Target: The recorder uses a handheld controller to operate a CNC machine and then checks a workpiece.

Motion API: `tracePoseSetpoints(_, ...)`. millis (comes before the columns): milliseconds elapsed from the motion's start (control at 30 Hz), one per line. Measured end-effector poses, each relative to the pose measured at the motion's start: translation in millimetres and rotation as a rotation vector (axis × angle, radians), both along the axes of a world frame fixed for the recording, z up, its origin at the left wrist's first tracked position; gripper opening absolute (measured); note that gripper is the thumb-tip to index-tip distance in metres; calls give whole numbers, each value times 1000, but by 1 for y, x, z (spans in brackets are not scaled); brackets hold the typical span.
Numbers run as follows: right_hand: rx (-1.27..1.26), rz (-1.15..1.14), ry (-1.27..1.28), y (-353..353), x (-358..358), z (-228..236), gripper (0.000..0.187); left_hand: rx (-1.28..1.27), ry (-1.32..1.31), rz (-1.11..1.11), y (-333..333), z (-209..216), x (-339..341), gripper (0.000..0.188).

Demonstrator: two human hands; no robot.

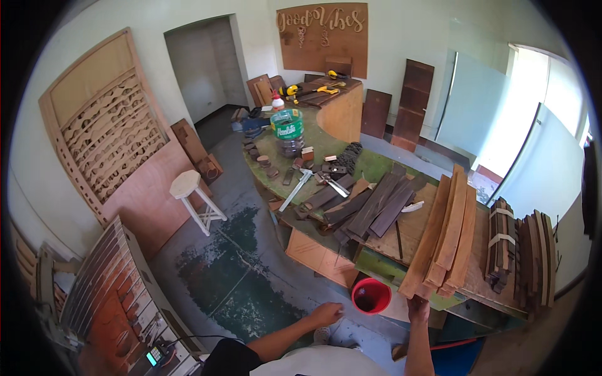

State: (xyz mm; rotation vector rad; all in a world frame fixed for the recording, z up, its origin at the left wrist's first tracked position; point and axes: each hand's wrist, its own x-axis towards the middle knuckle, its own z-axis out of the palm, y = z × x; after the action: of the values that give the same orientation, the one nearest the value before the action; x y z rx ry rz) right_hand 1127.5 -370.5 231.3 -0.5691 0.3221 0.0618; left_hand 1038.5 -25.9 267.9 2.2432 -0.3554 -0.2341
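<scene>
My right hand (418,311) is closed at the near end of a stack of long reddish-brown wooden boards (446,235), which lies across the right part of the worktable. The boards hide part of its fingers. My left hand (328,314) hangs over the floor in a loose fist, with nothing seen in it. It is nearest to a red bucket (371,296). Left of the boards lies a pile of dark wood strips (379,203). Metal calipers (296,189) and a hand plane (334,170) are among wood pieces farther left.
Tied bundles of dark strips (500,245) lie on the table's right end. A large plastic bottle (289,133) and yellow-handled tools (323,91) stand farther back. A white stool (186,184) is on the floor at left. A slatted machine (116,294) stands at the lower left.
</scene>
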Motion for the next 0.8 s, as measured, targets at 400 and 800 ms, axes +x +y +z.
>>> tracePoseSetpoints(400, -58, -77, -41, 16, 4, -24, 27, 105, 490, 1022, 212, -236, -221, 24)
tracePoseSetpoints(800, -795, 701, 884, 171, -63, -135, 27, -812, 967, 1562, 412, -246, -233, 6)
